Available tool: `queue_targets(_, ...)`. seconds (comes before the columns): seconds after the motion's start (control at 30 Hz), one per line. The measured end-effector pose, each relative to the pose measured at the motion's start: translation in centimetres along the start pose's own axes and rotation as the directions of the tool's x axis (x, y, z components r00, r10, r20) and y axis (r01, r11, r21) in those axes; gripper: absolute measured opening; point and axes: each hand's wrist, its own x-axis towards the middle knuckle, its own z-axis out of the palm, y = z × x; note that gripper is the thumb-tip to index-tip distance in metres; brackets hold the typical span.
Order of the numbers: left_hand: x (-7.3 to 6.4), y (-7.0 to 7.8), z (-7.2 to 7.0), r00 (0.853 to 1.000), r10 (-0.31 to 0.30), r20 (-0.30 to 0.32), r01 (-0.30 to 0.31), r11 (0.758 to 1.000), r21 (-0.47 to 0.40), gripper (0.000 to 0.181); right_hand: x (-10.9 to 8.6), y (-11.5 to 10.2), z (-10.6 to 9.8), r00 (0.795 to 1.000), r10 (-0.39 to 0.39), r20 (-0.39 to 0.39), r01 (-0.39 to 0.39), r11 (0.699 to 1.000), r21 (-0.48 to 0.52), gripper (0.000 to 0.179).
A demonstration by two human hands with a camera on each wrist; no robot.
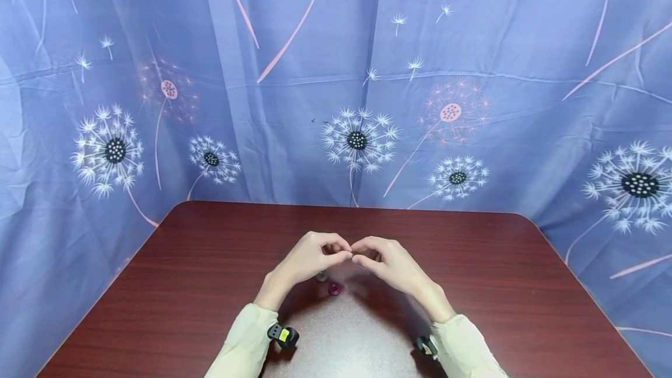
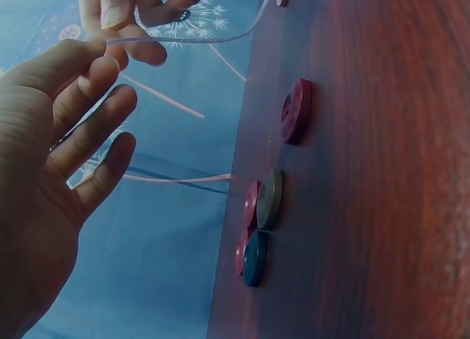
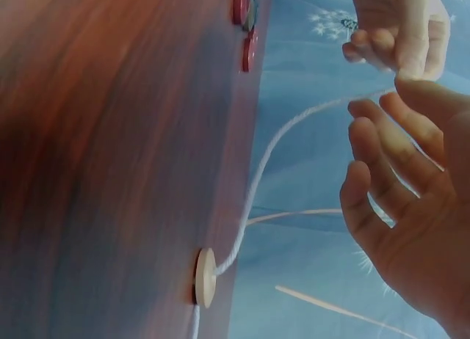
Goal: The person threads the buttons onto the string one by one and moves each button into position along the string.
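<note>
Above the table, my left hand [image 1: 304, 258] and my right hand [image 1: 396, 264] meet, thumb and forefinger tips close together. Between these fingertips runs a thin white string [image 3: 268, 152], pinched by both hands; its tip is hidden by the fingers. The string curves down to the table and passes through a beige button [image 3: 207, 279]. A dark red button [image 2: 297, 111] lies nearer my left hand. Past it in the left wrist view are a grey-green button [image 2: 271, 199], a teal button [image 2: 255, 258] and two red ones, the upper red button [image 2: 251, 205] partly covered.
The reddish-brown wooden table [image 1: 199, 284] has rounded far corners. A blue curtain [image 1: 294, 150] with dandelion prints hangs behind and around it. Dark wrist cameras sit on the left sleeve [image 1: 241, 343] and the right sleeve [image 1: 464, 346].
</note>
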Motion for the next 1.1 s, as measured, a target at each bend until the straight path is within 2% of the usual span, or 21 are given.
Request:
queue_targets(0.27, 0.0, -0.1, 0.1, 1.0, 0.025, -0.009, -0.024, 1.0, 0.017, 0.006, 0.0, -0.3, 0.3, 0.999, -0.001, -0.054, 0.001, 1.0, 0.003, 0.007)
queue_targets(0.7, -0.1, -0.7, 0.1, 0.999, -0.033, -0.02, 0.034, 0.997, 0.067, 0.008, 0.0, -0.5, 0.2, 0.995, 0.022, -0.094, -0.021, 1.0, 0.021, 0.007)
queue_targets(1.1, 0.0, -1.4, 0.0, 0.999, 0.043, -0.02, -0.042, 0.997, 0.069, 0.011, 0.0, -0.4, 0.1, 0.991, 0.044, -0.129, -0.045, 0.999, -0.001, 0.007)
